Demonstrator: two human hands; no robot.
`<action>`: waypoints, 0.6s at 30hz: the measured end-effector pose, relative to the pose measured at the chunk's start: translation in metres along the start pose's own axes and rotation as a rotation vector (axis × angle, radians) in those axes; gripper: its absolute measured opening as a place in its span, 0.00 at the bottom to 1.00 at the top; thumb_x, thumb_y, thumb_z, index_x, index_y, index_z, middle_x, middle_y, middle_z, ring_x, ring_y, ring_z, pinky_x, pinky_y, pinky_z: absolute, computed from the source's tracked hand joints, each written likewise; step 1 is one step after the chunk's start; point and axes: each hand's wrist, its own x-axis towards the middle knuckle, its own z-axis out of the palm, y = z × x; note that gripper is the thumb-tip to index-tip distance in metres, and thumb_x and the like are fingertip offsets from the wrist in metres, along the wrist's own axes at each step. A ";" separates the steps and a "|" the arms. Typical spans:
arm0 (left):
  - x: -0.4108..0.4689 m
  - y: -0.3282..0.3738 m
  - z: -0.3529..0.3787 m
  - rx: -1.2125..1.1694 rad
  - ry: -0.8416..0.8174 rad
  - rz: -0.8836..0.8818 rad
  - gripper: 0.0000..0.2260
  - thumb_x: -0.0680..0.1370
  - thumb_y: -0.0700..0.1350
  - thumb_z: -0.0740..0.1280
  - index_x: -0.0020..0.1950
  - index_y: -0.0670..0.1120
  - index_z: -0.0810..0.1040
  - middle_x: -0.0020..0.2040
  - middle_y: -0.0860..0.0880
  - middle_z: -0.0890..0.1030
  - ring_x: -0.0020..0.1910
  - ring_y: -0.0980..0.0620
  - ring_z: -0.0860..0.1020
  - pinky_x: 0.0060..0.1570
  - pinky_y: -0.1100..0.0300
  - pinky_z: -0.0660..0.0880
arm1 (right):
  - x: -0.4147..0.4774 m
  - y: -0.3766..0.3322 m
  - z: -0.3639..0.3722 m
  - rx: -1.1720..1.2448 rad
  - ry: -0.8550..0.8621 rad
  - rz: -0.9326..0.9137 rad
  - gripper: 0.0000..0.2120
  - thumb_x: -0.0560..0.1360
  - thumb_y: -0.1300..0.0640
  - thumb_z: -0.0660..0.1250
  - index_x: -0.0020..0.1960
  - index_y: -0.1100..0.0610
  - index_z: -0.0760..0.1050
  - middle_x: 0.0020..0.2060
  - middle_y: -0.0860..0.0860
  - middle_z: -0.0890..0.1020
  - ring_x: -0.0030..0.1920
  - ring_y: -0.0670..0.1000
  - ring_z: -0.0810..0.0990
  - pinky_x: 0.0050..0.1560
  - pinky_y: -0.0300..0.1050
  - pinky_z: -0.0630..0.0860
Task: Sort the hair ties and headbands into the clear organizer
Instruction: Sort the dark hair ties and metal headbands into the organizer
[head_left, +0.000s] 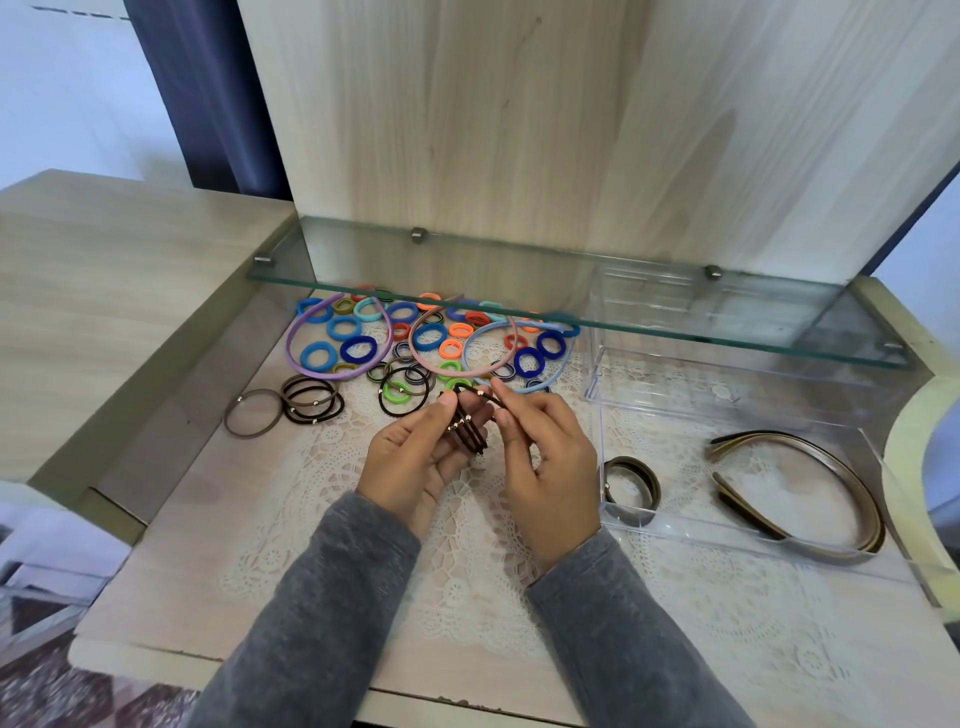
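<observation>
My left hand holds a bunch of dark brown hair ties with small metal beads across its fingers, thumb on top. My right hand pinches one more brown tie just above that bunch. Behind the hands lies a heap of colourful hair ties with pastel headbands: purple, pink, light blue. Several loose brown ties lie at the left. The clear organizer at the right holds bronze headbands and a brown tie.
A glass shelf juts out above the heap and the organizer's back part. A wooden panel rises behind it. A lace mat covers the table. A pale round rim stands at the far right edge.
</observation>
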 end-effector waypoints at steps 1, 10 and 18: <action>0.000 0.000 0.000 -0.004 0.010 -0.001 0.11 0.71 0.45 0.66 0.47 0.39 0.82 0.44 0.42 0.84 0.42 0.50 0.83 0.38 0.62 0.80 | 0.000 0.000 -0.001 -0.003 0.008 -0.022 0.13 0.76 0.65 0.65 0.60 0.61 0.78 0.46 0.51 0.78 0.48 0.40 0.76 0.49 0.29 0.71; 0.002 -0.001 -0.003 -0.062 -0.030 0.047 0.13 0.73 0.45 0.66 0.52 0.39 0.83 0.53 0.41 0.83 0.47 0.52 0.82 0.46 0.62 0.80 | -0.003 -0.002 -0.001 0.007 -0.026 -0.113 0.14 0.74 0.69 0.67 0.58 0.62 0.79 0.47 0.53 0.82 0.48 0.46 0.80 0.49 0.36 0.76; 0.001 0.001 -0.002 -0.037 -0.075 0.082 0.15 0.75 0.46 0.62 0.56 0.40 0.80 0.57 0.42 0.82 0.53 0.51 0.81 0.56 0.58 0.76 | -0.003 -0.001 0.000 -0.005 -0.094 -0.147 0.15 0.74 0.71 0.65 0.59 0.64 0.78 0.47 0.54 0.81 0.49 0.46 0.78 0.51 0.35 0.74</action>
